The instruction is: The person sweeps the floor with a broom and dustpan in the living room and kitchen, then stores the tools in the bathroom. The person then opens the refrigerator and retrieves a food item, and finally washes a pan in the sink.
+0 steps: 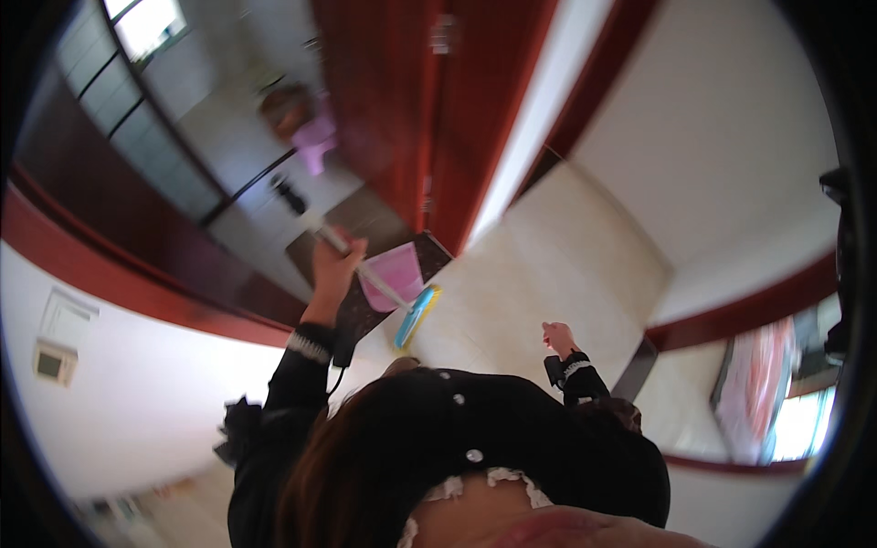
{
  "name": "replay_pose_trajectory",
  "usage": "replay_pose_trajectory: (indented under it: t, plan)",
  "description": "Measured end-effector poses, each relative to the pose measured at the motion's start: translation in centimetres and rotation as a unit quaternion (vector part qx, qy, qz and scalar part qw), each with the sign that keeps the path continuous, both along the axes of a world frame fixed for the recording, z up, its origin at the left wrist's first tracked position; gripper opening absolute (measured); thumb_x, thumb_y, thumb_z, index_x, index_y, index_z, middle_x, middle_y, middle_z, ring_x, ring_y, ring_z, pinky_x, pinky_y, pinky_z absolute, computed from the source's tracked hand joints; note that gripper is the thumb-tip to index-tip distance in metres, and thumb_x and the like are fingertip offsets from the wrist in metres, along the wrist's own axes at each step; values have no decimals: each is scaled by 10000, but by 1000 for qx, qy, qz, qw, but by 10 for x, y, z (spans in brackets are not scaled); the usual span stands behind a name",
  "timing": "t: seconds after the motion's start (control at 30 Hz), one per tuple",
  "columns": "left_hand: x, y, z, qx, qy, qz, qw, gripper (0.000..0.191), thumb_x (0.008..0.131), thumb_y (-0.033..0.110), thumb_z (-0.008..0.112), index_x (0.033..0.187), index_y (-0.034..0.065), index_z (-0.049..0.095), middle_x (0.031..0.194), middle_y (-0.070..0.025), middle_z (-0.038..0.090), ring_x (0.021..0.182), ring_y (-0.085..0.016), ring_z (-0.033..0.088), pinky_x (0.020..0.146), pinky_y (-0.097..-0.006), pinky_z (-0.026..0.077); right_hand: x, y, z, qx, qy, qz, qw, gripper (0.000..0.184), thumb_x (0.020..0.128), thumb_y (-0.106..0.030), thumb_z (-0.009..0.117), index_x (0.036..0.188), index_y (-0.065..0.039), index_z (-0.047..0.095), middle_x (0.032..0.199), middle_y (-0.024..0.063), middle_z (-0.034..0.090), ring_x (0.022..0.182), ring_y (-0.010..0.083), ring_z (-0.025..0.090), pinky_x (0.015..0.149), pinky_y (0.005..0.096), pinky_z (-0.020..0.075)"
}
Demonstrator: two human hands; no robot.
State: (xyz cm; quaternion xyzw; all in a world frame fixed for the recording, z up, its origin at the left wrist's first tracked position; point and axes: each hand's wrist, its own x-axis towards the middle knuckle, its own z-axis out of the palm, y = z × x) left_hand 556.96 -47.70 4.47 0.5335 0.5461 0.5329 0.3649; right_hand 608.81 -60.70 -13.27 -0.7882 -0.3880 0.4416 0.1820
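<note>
My left hand (337, 264) grips the pale handle of a broom (384, 286). The broom's blue head with yellow bristles (418, 318) is low over the light tiled floor, at the edge of a dark stone threshold (370, 318). A pink dustpan (404, 264) appears behind the handle, over the threshold. Whether my left hand also holds the dustpan cannot be made out. Out to the right, my right hand (558, 337) has its fingers curled in, with nothing visible in it.
A red-brown wooden door (384, 103) stands beyond the threshold. Inside the room behind it is a blurred purple plastic stool (315, 140). A white wall (171, 397) with a wall control panel (56, 363) flanks my left. At right, another doorway shows a bed (754, 390).
</note>
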Motion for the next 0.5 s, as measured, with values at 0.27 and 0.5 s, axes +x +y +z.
replay_pose_trajectory:
  t: [0.27, 0.5]
  plan:
    - [-14, 55, 56, 32, -57, 150, 987, 257, 771, 123, 700, 832, 54, 460, 673, -10, 516, 632, -106, 543, 576, -262, 441, -33, 85, 22, 158, 30, 270, 949, 306, 892, -300, 512, 738, -43, 574, 581, 70, 564, 451, 169, 537, 435, 297, 448]
    - [-105, 133, 74, 34, 2, 255, 966, 267, 755, 98, 712, 847, 67, 464, 677, -3, 512, 617, -99, 522, 570, -260, 438, -84, 156, 10, 72, -192, 488, 848, 310, 896, -296, 480, 755, -40, 582, 660, 90, 594, 564, 185, 581, 467, 327, 456]
